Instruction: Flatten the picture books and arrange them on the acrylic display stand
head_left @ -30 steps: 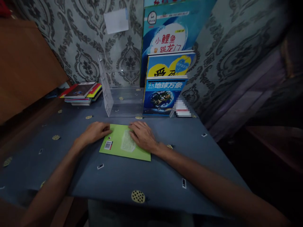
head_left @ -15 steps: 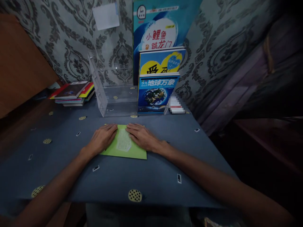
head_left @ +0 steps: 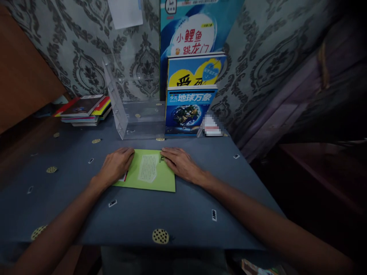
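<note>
A thin green book (head_left: 166,179) lies flat on the cloth-covered table, a pale panel of small print on its upper face. My left hand (head_left: 118,164) rests over its left side, fingers stretched forward toward the far left corner; its thumb is hidden. Over the far right corner lies my right hand (head_left: 182,163), fingers extended and resting on the cover. Dark print shows beside the right fingertips, and a small red-and-white patch peeks out beside the left palm. Neither hand visibly grasps the book.
Behind the hands stands a clear plastic book rack (head_left: 114,103). Its right part holds a blue earth-cover book (head_left: 186,114), a yellow-and-blue book (head_left: 195,72) and a tall teal book (head_left: 195,30). Several books form a stack (head_left: 83,110) at the left. The table's right edge slants beside a curtain (head_left: 275,110).
My hands have moved apart toward the book's sides, uncovering more of its cover. The book stays flat; the whole view has shifted slightly.
</note>
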A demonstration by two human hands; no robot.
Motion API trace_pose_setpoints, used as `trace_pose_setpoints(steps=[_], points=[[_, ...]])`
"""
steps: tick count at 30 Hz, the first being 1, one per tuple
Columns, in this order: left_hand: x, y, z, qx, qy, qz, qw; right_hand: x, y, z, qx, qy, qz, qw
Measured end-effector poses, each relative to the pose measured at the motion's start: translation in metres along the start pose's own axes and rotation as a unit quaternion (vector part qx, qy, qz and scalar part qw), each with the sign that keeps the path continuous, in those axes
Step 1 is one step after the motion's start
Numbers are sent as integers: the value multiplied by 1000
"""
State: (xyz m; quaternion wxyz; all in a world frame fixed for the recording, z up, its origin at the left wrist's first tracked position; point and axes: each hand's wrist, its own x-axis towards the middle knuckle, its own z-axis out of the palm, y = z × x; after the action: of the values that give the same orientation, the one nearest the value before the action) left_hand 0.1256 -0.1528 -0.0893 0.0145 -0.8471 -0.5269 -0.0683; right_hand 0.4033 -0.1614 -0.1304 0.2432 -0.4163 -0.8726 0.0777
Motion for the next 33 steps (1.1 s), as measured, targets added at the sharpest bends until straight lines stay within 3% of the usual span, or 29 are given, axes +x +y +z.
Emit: trace_pose_setpoints(steps=[13,33], points=[[0,2,-3,16,-25,-12,999,-1,2,2,8,5,4,1000],[1,-4,8,21,5,23,999,-1,1,-1,0,25,-20,999]])
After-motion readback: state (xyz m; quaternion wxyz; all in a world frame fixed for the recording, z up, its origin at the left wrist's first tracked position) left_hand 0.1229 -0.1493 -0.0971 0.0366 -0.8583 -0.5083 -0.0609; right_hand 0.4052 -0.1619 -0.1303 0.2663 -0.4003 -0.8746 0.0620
